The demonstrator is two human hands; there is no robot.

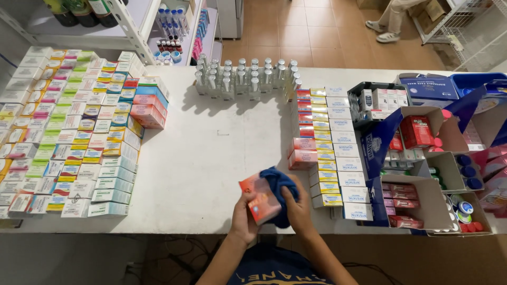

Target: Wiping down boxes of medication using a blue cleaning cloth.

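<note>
In the head view, the left hand (244,215) has its fingers clamped on a small orange-red cardboard box (259,198), held tilted just above the near edge of the white counter (211,153). The right hand (297,206) presses a crumpled dark blue cloth (279,184) against the box, fingers closed on the cloth. Just beside them to the right stand rows of yellow-and-white cartons (330,153); far left lies a large block of mixed medicine boxes (68,126).

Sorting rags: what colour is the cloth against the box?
Dark blue cloth, clearest in the head view.
</note>
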